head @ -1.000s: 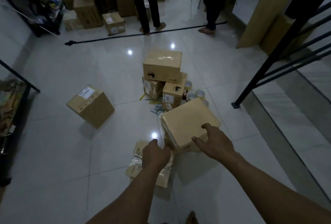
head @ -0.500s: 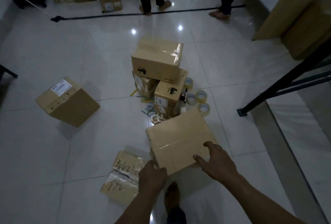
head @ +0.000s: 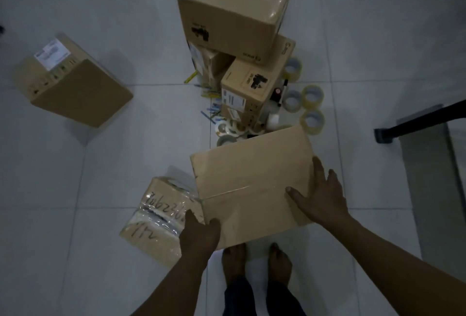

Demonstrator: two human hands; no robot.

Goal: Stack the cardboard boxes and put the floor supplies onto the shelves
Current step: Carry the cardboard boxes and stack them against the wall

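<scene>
Head view, dim. Plain box (head: pixel 252 184), centre-low of frame, sits nearer the feet than a moment back and is probably off the floor. Left hand (head: pixel 199 232) pinches its near-left corner; right hand (head: pixel 322 199) lies flat, fingers spread, on its right edge. Box stack (head: pixel 234 12) is upper centre, tape rolls (head: pixel 312 95) beside it. Stacking likely comes next.
</scene>
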